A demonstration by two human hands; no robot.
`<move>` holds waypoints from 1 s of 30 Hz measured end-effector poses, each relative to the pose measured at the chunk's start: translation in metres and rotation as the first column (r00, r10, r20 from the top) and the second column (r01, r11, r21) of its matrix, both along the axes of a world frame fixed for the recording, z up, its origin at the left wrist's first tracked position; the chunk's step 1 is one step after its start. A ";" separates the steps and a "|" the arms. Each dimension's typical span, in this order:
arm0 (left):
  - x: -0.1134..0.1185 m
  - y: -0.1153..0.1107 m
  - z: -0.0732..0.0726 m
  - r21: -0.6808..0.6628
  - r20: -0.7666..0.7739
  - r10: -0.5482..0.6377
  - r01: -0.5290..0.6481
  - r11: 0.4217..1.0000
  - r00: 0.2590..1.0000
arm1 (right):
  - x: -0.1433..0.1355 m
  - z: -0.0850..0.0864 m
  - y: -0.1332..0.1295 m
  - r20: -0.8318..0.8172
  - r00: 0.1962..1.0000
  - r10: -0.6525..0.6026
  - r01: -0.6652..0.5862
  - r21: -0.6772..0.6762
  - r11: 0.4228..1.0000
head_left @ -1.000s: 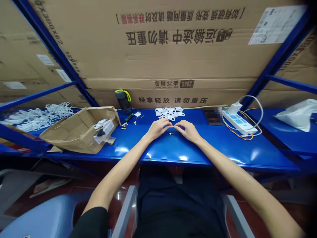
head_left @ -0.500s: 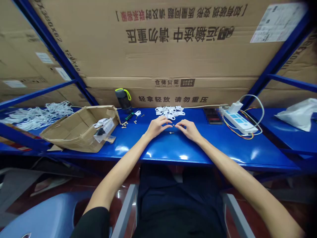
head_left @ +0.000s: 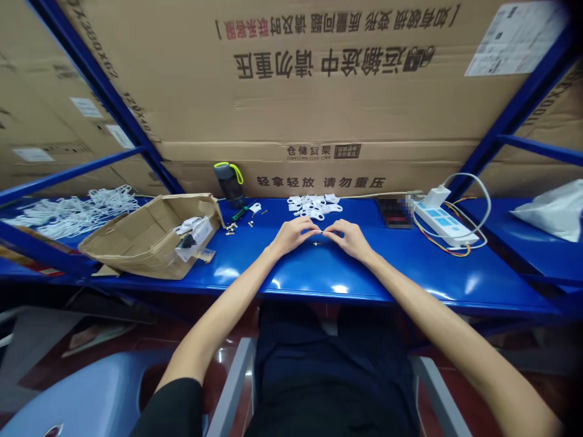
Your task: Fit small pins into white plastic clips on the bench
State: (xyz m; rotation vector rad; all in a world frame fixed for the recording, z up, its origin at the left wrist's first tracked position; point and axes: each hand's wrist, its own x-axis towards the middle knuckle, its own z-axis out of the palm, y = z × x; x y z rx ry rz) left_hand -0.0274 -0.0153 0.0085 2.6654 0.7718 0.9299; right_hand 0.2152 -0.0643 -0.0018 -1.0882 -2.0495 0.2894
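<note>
Held left hand (head_left: 295, 235) and right hand (head_left: 348, 239) out over the blue table (head_left: 291, 276), facing each other, with the thumb and fingers of each bent into a pinch and the two sets of tips meeting or very nearly so. Could not tell a grip on some tiny thing from bare fingertips pressed together, with so little showing between them. Saw the small pin-like part (head_left: 317, 244) lying on the table, on the body's side of the meeting tips, just beside them and apart from both hands. Read its long axis as running left to right, roughly parallel to the line from one hand to the other, seemingly with a pale, thicker bit toward the left end. Judged the left hand slightly nearer, with its tips almost straight beyond the part, and the right thumb a little off to the right. Took that short offset toward the body, across the axis rather than along it, as the relation to mind. Noticed white ring-ended pieces (head_left: 314, 207) piled beyond the hands, and small tan parts (head_left: 231, 229) scattered well to the left, near the cardboard box (head_left: 132, 262).
</note>
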 end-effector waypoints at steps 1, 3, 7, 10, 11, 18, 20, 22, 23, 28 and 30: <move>0.000 -0.001 0.001 -0.003 0.003 0.000 0.000 1.000 1.000 | 0.000 0.000 0.000 -0.037 0.999 -0.001 0.000 -0.018 1.000; 0.000 -0.001 0.002 0.000 0.010 -0.004 0.004 1.000 1.000 | -0.001 0.001 0.000 -0.108 0.994 -0.012 0.006 -0.057 0.998; 0.000 -0.001 0.001 0.036 0.018 -0.019 0.018 0.999 1.000 | -0.002 0.002 -0.002 -0.157 0.987 -0.021 0.008 -0.085 0.996; 0.001 -0.001 0.000 0.079 0.044 -0.048 0.045 0.996 0.998 | -0.001 0.002 -0.002 -0.168 0.986 0.002 -0.012 -0.059 0.998; 0.001 -0.001 0.000 0.089 0.053 -0.059 0.054 0.995 0.997 | -0.001 0.002 -0.001 -0.172 0.985 0.007 -0.015 -0.047 0.999; 0.003 -0.005 0.001 0.104 0.035 -0.041 0.037 0.994 0.999 | 0.001 -0.002 0.002 -0.097 0.995 0.024 -0.018 0.054 0.998; 0.003 -0.005 0.001 0.107 0.029 -0.036 0.033 0.994 0.999 | 0.002 -0.003 0.002 -0.072 0.997 0.020 -0.014 0.086 0.996; 0.003 -0.005 0.001 0.113 0.030 -0.040 0.036 0.993 0.999 | 0.002 -0.004 0.001 -0.054 0.998 0.015 -0.009 0.105 0.994; 0.003 -0.004 0.001 0.117 0.031 -0.045 0.041 0.992 0.998 | 0.001 -0.004 0.001 -0.047 0.999 0.015 -0.010 0.111 0.994; 0.003 0.000 -0.003 0.124 0.041 -0.055 0.050 0.991 0.998 | 0.000 -0.002 0.000 -0.034 0.999 0.016 -0.012 0.109 0.994; 0.001 0.002 -0.004 0.122 0.070 -0.036 0.027 0.992 0.997 | 0.003 -0.001 0.003 -0.054 0.998 -0.015 0.020 0.088 0.996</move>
